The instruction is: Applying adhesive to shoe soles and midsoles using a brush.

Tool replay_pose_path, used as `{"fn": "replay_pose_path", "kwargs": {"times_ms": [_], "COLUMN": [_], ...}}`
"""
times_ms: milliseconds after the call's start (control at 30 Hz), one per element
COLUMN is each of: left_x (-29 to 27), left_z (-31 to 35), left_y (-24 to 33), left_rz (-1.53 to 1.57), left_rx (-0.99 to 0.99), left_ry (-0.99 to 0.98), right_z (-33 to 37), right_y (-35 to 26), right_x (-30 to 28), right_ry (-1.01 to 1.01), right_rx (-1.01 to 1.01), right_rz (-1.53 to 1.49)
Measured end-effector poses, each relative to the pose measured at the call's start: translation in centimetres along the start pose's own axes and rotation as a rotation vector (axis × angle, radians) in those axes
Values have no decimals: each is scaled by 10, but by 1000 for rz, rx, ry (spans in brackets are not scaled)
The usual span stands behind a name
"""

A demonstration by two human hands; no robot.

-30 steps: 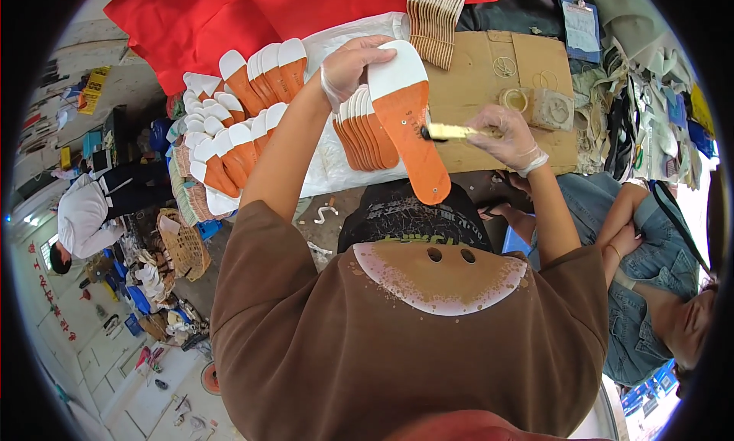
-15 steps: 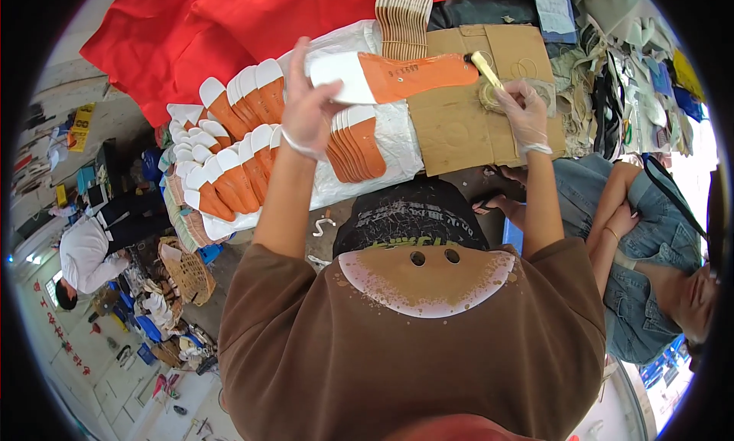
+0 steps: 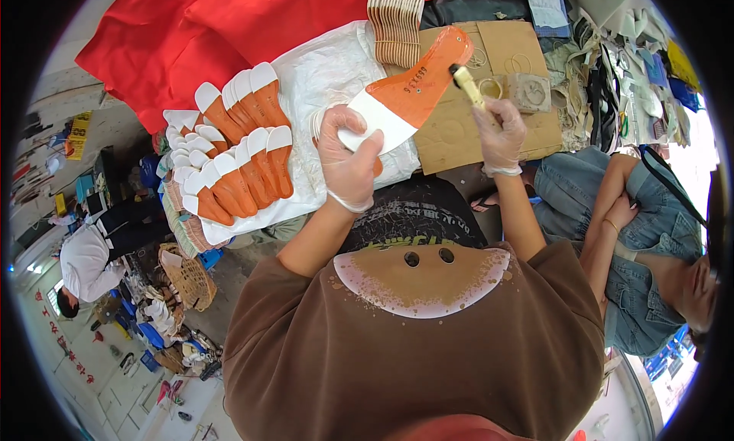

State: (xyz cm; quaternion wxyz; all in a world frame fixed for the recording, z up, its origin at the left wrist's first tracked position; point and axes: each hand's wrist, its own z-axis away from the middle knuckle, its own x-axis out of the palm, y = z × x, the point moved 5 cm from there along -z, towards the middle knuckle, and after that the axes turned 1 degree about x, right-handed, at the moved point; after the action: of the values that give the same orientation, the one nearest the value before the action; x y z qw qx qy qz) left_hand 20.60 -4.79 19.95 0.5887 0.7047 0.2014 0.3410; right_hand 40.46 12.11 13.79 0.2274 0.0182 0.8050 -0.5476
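Observation:
In my gloved left hand [image 3: 348, 154] is a shoe insole board [image 3: 419, 89], gripped by its white end. Its orange heel end points up and to the right, and the surface looks shiny. My gloved right hand [image 3: 501, 135] is closed round the pale yellow handle of a small brush [image 3: 469, 89]. The brush's dark tip is just right of the insole's edge; I cannot tell if they touch. Behind my left hand, a stack of similar insoles [image 3: 378, 166] is mostly hidden. Further left, overlapping rows of orange-and-white insoles [image 3: 243, 170] lie on white plastic sheeting [image 3: 321, 66].
Brown cardboard [image 3: 451, 147] lies under my right hand, with a translucent block-shaped container [image 3: 530, 93] on it. A banded bundle of insoles [image 3: 395, 28] stands at the back beside red cloth [image 3: 229, 28]. Scraps [image 3: 589, 82] pile up rightward. A person in denim [image 3: 650, 235] sits close at right.
The insole has swung from nearly level to slanting, heel end up. My left hand has moved right and nearer. My right hand has shifted slightly left and down with the brush.

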Motion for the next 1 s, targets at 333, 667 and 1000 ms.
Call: {"fn": "replay_pose_path", "kwargs": {"times_ms": [333,667,1000], "left_x": [1,5,-22], "left_z": [-4,-68,-118], "left_y": [-5,15,-43], "left_rz": [-151,-1185,-557], "left_rx": [241,679,-287], "left_ry": [206,-366,-666], "right_z": [45,15,-5], "right_y": [-13,-8,-11], "right_x": [34,26,42], "right_ry": [-561,-275,-656], "right_rx": [360,985,594], "right_rz": [-764,-719,-492]}}
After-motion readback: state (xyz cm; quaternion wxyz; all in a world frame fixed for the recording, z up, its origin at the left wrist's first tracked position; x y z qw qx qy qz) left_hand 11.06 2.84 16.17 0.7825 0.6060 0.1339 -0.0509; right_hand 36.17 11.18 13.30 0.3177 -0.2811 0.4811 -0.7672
